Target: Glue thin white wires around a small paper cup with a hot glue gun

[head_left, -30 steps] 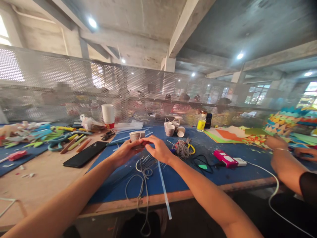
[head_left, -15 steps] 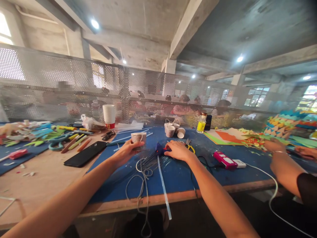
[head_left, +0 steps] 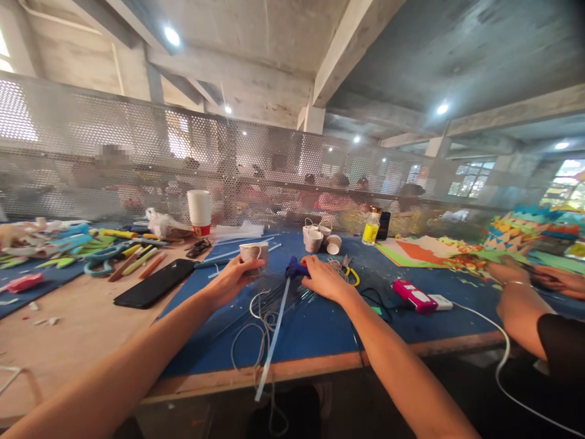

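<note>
A small paper cup is pinched between the fingers of my left hand, just above the blue mat. My right hand is wrapped around a dark blue glue gun, partly hidden by the fingers. From its back a long translucent glue stick runs toward me past the table's front edge. Grey cord lies in loops under the glue stick. Behind my right hand, several small cups stand together, one lying on its side.
Yellow-handled pliers lie beside my right hand. A pink device with a white cable is farther right. A black phone, scissors and a cup stack are at left. A co-worker's hands work over coloured paper at right.
The glue gun has turned in my right hand, so the tail of its glue stick has swung left. My left hand still holds the cup in nearly the same place.
</note>
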Motion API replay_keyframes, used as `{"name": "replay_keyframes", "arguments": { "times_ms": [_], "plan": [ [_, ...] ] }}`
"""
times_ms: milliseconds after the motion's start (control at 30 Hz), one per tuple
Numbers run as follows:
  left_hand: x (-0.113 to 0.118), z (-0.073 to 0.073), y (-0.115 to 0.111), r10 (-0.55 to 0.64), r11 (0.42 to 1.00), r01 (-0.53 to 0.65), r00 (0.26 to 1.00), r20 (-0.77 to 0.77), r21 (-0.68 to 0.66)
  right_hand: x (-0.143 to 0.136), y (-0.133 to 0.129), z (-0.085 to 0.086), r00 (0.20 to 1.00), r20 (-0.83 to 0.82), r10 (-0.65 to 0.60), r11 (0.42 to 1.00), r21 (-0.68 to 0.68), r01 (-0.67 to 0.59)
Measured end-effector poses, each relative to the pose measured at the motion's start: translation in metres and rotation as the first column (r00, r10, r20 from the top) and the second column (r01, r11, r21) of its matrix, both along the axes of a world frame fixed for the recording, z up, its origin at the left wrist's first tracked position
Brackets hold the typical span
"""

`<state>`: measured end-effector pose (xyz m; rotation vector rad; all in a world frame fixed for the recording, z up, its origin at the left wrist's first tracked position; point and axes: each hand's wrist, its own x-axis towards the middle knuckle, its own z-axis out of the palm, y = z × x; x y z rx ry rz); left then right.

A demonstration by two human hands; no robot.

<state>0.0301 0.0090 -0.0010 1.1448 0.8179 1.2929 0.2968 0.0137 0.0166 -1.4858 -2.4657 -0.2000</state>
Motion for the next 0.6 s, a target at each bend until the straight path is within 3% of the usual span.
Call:
{"name": "replay_keyframes", "arguments": {
  "times_ms": [167,367,500,600],
  "plan": [
    [0.0,0.003,0.0,-0.017,1.0,0.018,0.999,0.042,-0.009,0.003,0.009,0.002,0.961,-0.273,0.041,0.996,0.089,-0.017],
    [0.004,0.005,-0.002,0.002,0.999,0.001,0.998,0.058,-0.054,-0.007,0.004,0.01,0.76,-0.615,0.212,0.977,0.119,-0.176],
    [0.003,0.005,-0.002,-0.022,0.999,0.024,0.999,0.038,-0.033,-0.013,-0.007,0.012,0.641,-0.721,0.263,0.949,0.073,-0.307],
    [0.004,0.007,-0.005,-0.045,0.999,0.045,0.998,0.047,-0.002,-0.016,-0.014,0.01,0.627,-0.721,0.294,0.926,0.054,-0.373]
  ]
}}
